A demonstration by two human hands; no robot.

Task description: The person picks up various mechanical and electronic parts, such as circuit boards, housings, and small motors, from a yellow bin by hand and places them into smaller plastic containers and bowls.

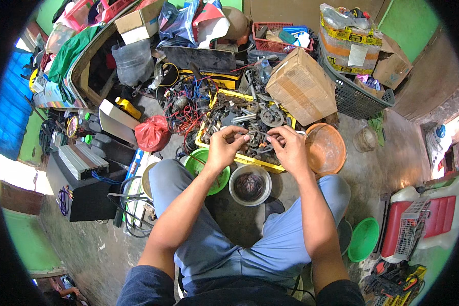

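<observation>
My left hand [226, 147] and my right hand [289, 148] are raised over a yellow plastic crate [269, 165] of greasy metal parts. A thin, dark, curved piece, perhaps a wire or hose, [257, 133] spans the gap between them, its ends pinched between thumbs and fingers. Among the parts behind it lies a round metal disc [272, 116]. Below the hands, between my knees, a pale round tub [268, 186] contains a dark coiled bundle [248, 186]. A green basin [190, 165] sits under my left forearm, and an orange bucket [325, 149] stands right of my right hand.
Tangled wires [183, 114] and a red plastic bag [152, 134] lie left of the crate. A cardboard box [303, 87] leans at its back right, near a dark basket [357, 101]. An amplifier [83, 160] rests on a black box [88, 199] at left.
</observation>
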